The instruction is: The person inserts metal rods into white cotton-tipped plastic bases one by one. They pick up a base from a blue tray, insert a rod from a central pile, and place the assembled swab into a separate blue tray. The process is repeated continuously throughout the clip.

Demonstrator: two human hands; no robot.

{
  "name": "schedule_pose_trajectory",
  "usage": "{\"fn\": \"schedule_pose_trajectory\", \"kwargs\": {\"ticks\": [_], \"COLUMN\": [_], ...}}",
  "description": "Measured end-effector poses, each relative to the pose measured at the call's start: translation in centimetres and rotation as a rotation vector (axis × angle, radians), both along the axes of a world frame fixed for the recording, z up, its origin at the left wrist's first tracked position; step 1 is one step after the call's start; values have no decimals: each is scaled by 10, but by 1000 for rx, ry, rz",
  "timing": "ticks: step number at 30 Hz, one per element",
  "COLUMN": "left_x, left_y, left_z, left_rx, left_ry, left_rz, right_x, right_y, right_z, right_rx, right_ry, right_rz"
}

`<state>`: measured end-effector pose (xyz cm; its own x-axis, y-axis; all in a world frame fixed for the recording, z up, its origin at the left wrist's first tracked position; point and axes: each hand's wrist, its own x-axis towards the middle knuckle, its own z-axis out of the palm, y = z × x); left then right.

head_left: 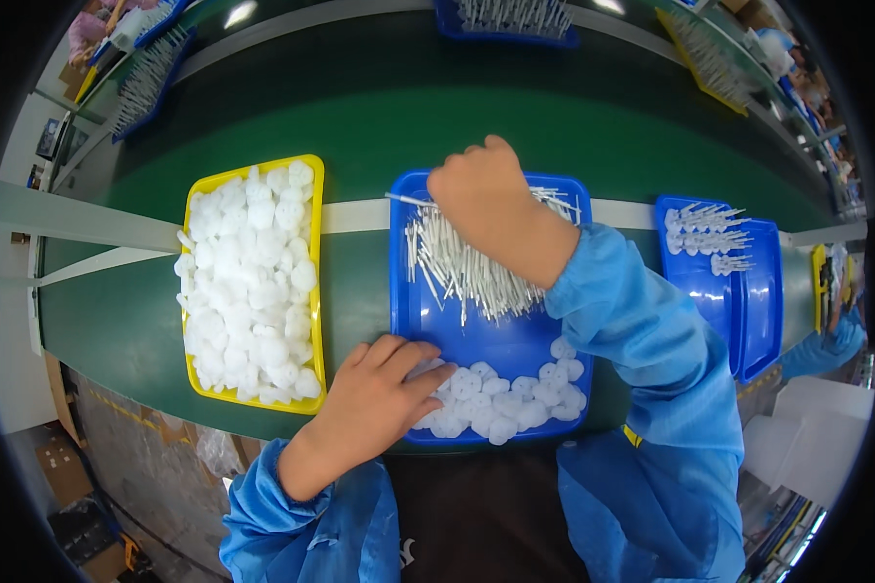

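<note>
Both hands bare: left hand (379, 394), right hand (481, 189). Behind the fingers, past each wrist, loose bright blue sleeves (642, 330) with gathered cuffs, smooth wrinkled fabric. Dark apron (476, 515) between the sleeves, small white mark on it. Yellow strip by right sleeve.

Counting around the middle blue tray (408, 291): 1 yellow tray (253, 170) sits just left of it, heaped with white round pieces (248, 282), way too many to count. To its right, 2 more blue trays (749, 311), stacked and offset. Inside the middle tray there's 1 pile of thin white sticks (462, 272), uncountable, plus roughly 20 white round caps (515, 398) along its near edge. 2 hands over it: left hand (374, 403), right hand (481, 189).
</note>
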<state>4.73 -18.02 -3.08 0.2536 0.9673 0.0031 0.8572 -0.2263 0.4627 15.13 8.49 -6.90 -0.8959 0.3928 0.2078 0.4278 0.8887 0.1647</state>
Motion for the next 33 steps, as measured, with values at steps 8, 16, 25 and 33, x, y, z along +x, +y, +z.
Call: {"fn": "schedule_pose_trajectory", "kwargs": {"ticks": [8, 16, 25, 33], "left_x": [6, 9, 19, 29], "left_y": [1, 7, 35, 58], "left_z": [-8, -2, -31, -34], "left_rx": [64, 9, 82, 32], "left_ry": [-2, -124, -861, -1055], "left_rz": [77, 77, 373, 359], "right_x": [22, 47, 120, 170], "right_y": [7, 10, -56, -95], "right_z": [2, 13, 22, 20], "right_rx": [-101, -265, -813, -806], "right_ry": [205, 504, 780, 766], "right_rz": [164, 246, -48, -26]}}
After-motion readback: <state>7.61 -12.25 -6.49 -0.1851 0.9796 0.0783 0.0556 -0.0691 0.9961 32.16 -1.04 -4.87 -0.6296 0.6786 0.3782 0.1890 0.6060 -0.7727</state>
